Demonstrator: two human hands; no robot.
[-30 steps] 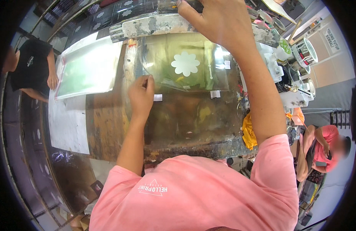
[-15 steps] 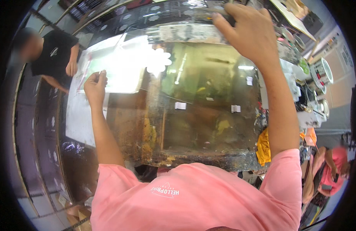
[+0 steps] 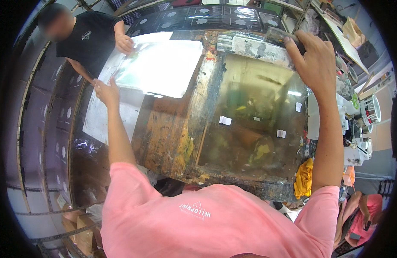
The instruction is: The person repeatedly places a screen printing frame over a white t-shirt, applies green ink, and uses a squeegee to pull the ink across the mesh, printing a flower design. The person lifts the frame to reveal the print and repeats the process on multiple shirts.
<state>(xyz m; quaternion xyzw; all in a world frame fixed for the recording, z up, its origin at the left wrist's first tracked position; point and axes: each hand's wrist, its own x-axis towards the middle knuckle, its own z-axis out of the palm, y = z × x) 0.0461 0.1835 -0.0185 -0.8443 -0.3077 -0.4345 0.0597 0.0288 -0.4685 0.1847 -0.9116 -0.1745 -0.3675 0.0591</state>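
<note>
From here I see the left hand at the left edge of the glossy clear sheeting, fingers half curled, thumb raised; I cannot tell whether it grips. The sheeting lies on the left, far part of the surface. The right hand curves loosely over the right end of a paint-smeared bar, its grip unclear to me. White lettering marks the pink shirt; a co-worker's black shirt carries a small white print.
</note>
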